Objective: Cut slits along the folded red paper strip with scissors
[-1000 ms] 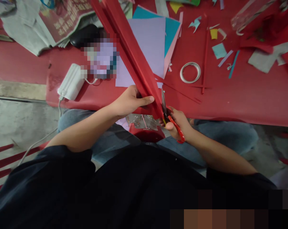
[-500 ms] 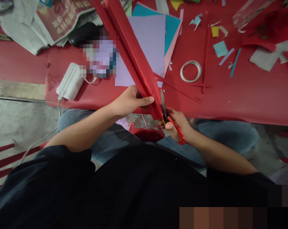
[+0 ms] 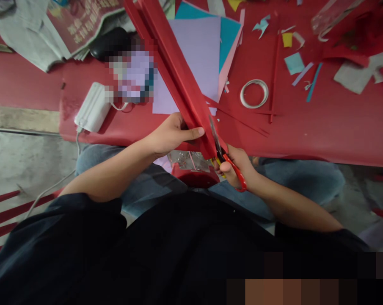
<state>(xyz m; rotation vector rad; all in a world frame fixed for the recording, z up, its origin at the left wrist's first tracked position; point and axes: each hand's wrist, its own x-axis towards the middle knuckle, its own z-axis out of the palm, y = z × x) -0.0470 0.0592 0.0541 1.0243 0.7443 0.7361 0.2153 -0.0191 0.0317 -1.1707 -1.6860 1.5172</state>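
Note:
A long folded strip of red paper [image 3: 178, 72] slants from the top of the view down toward my lap, over the table's near edge. My left hand [image 3: 175, 133] is closed on its lower part, thumb on top and fingers underneath. In my right hand [image 3: 238, 163] is a pair of scissors [image 3: 234, 169] with red on the near handle and a little yellow beyond. Their blades point away from me and lie along the right edge of the red paper, near its lower end. My fingers partly hide the handles.
Beyond the strip lie lilac sheets [image 3: 197, 55] on a blue sheet [image 3: 231, 40]. A tape roll [image 3: 254, 94] and paper scraps [image 3: 294, 63] are at right on the red table [image 3: 331, 127]. At left are a white power bank [image 3: 91, 108], a dark case [image 3: 110, 43] and newspaper [image 3: 26, 34].
The scissors' blades have tilted left, from just beside the red paper onto its right edge. My left hand and the paper have hardly moved.

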